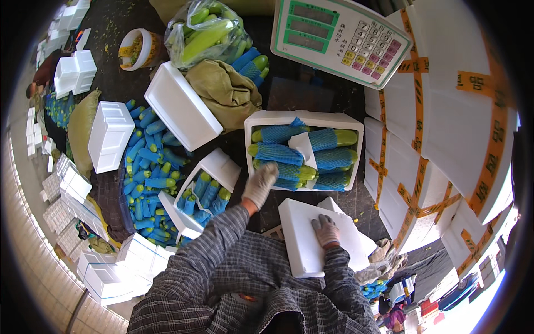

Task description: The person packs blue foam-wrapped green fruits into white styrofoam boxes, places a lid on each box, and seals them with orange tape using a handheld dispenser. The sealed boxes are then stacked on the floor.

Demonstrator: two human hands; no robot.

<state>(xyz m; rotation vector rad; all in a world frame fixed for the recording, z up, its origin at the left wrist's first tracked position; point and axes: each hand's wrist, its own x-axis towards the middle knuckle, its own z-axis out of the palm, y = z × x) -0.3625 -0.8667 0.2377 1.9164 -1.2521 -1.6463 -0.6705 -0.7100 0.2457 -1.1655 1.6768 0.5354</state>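
My left hand (260, 186), in a pale work glove, is at the lower left corner of an open white foam box (248, 121). Its fingers look curled over a green squash in blue foam netting (283, 170); whether it grips it I cannot tell. Several netted squashes fill the box in two columns, with a white paper strip (303, 149) between them. My gloved right hand (326, 229) rests with spread fingers on a white foam lid (308, 246) in front of me. A smaller foam box (228, 169) of netted squashes stands left of my left hand.
A digital scale (340, 37) stands beyond the box. Taped white foam boxes (400, 163) are stacked at right. At left lie a heap of netted squashes (152, 171), an empty foam box (183, 106) and a tan cloth (225, 94). A bag of squashes (208, 37) is behind.
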